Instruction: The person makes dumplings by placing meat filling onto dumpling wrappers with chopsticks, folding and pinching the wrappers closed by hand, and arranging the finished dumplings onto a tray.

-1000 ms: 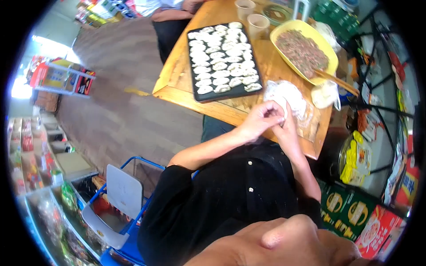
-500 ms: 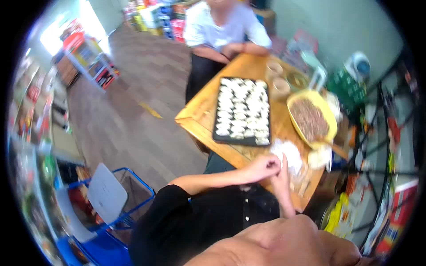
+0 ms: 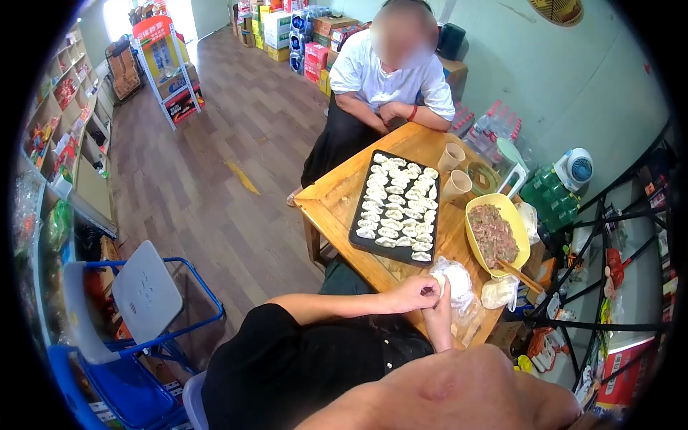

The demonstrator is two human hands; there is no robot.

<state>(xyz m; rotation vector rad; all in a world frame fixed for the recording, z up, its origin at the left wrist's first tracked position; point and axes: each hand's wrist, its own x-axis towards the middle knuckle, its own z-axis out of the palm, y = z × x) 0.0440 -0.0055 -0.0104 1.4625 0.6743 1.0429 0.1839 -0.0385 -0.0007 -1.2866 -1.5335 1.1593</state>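
My left hand (image 3: 414,294) has its fingers curled in a pinch against my right hand (image 3: 438,312), whose thumb points up. What they grip between them is hidden by the fingers. Right behind the hands, at the table's near edge, lies a white round stack of what look like dumpling wrappers (image 3: 459,279) on plastic. Beyond is a black tray (image 3: 355,231) with rows of folded dumplings (image 3: 394,208). To the right stands a yellow bowl (image 3: 527,240) of minced filling (image 3: 494,233), with chopsticks (image 3: 522,275) resting in it.
Two paper cups (image 3: 456,185) and a roll of tape (image 3: 484,177) stand behind the bowl on the wooden table (image 3: 326,197). A person in a white shirt (image 3: 387,79) sits across, forearms on the table edge. Folding chairs (image 3: 147,294) are at left, shelves (image 3: 631,287) at right.
My view has shifted and become sharper, with the table lower in it. Both hands remain together beside the white stack, and the fingers look much the same.
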